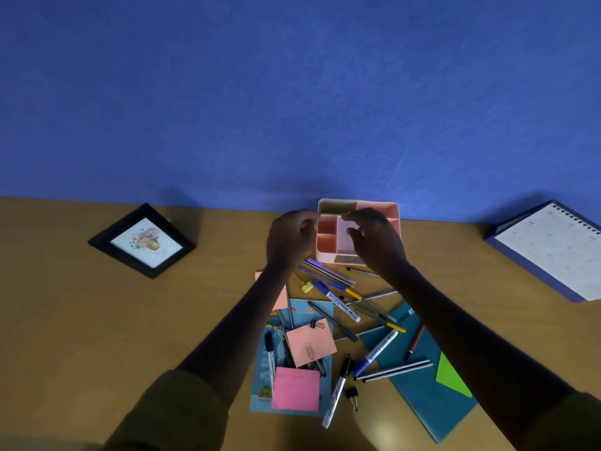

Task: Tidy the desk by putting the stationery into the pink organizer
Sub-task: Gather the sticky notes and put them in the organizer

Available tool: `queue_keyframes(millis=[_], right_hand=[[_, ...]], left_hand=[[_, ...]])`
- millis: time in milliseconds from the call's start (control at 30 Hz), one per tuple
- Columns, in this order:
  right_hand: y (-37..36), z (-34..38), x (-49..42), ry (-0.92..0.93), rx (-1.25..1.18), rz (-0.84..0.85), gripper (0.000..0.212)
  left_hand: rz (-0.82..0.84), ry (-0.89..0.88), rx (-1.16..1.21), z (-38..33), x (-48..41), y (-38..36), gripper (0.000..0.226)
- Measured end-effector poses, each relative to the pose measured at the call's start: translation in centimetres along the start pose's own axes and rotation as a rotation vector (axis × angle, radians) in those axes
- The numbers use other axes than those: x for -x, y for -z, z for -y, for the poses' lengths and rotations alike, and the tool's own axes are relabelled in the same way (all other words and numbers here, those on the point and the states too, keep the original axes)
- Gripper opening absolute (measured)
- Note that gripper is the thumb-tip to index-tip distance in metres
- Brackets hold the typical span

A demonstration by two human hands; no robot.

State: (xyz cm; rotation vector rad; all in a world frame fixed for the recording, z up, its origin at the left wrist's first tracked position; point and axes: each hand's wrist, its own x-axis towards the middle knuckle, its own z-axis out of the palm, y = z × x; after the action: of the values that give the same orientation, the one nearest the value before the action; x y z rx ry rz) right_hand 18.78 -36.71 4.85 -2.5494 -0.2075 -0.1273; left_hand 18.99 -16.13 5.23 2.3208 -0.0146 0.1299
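The pink organizer (325, 255) stands at the desk's back edge against the blue wall, with several compartments. My left hand (289, 239) is curled at its left rim. Over its middle hovers my right hand (379, 244). A thin green note pad (335, 212), seen edge-on, spans the rear left compartment between the fingertips of both hands. Loose pens and markers (343, 305) lie in a heap in front of the organizer. A pink sticky pad (296, 388) and a salmon pad (310, 341) lie nearer to me.
A teal notebook (419, 402) with a green paper triangle (450, 375) lies at the right front. A black binder clip (353, 395) sits beside a marker. A black picture frame (141, 240) rests at the left, and a spiral calendar (549, 249) at the right.
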Motion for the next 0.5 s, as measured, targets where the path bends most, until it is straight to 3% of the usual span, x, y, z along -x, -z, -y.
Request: queue_keyframes(millis=[133,300,500], right_hand=[[-1.0,1.4,5.9,-0.009,-0.113,0.055,0.025],[-4.7,1.9,13.1,-0.149,-0.163,0.313,0.02],[-7.5,2.6,19.8,-0.272,-0.094,0.47,0.022]], left_hand=[[0.036,0.257,0.138,1.8,6.6,1.4,0.02],[0.146,0.601,0.183,4.8,15.0,1.1,0.016],[0.151,0.744,0.12,5.6,21.6,0.3,0.016]])
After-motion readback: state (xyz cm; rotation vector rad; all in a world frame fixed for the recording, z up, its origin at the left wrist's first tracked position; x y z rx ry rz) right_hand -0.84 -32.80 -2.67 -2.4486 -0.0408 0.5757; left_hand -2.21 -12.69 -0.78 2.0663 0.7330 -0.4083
